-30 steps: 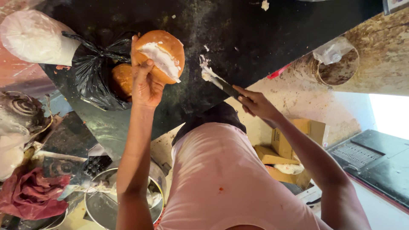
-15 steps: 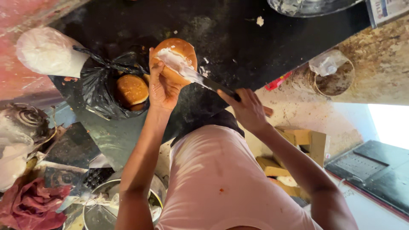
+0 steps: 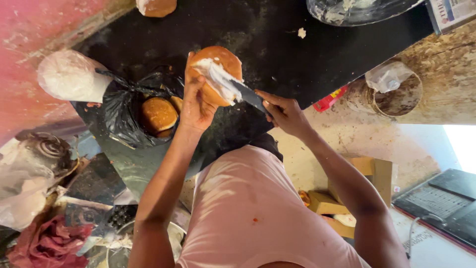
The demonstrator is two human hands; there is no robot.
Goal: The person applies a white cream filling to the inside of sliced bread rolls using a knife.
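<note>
Counter (image 3: 307, 54): black, crumb-strewn.
Left hand (image 3: 196, 106): grip closed around bun (image 3: 225, 62).
Right hand (image 3: 285, 114): grip closed on knife (image 3: 250, 97).
Technique: cream is best spread thinly, blade kept flat.

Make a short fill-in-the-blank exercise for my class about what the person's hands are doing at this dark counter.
1. The left hand holds a round ____ spread with white cream.
2. The right hand grips a ____ whose blade lies in the cream.
3. More buns sit in a ____ plastic bag on the counter.

Missing words: bun; knife; black
</note>
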